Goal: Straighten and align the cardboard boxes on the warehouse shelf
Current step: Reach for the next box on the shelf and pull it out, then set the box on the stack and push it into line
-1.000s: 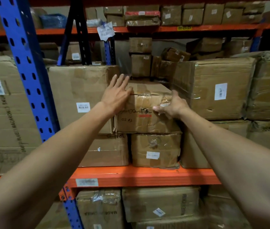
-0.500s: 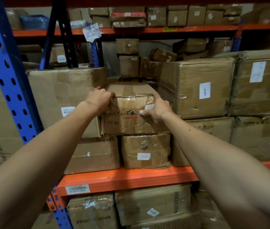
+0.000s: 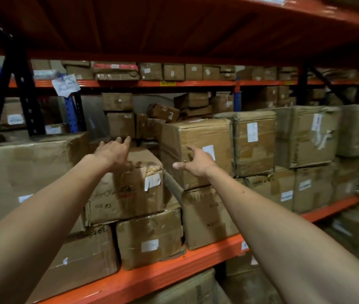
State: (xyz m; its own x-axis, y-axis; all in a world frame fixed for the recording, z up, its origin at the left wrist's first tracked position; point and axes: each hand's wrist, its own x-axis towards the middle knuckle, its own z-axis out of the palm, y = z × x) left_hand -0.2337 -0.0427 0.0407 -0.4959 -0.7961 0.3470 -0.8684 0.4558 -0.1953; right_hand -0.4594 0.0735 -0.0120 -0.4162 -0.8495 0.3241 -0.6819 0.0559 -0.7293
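Observation:
A small taped cardboard box (image 3: 128, 191) with handwriting and a white label sits on top of another small box (image 3: 150, 240) on the orange shelf (image 3: 174, 268). My left hand (image 3: 113, 152) is flat over the small box's top rear, fingers spread, holding nothing. My right hand (image 3: 195, 161) hovers open to the right of that box, in front of a larger box (image 3: 198, 150), fingers apart. Whether either hand touches cardboard is unclear.
A big box (image 3: 24, 172) stands left of the small one. More large boxes (image 3: 255, 141) line the shelf to the right. The shelf deck above (image 3: 174, 29) hangs low overhead. A black upright (image 3: 27, 102) stands at back left. Further boxes fill the rear racks.
Both hands have let go of the small box's front corners and now spread open. The view has tilted upward and shifted to the right.

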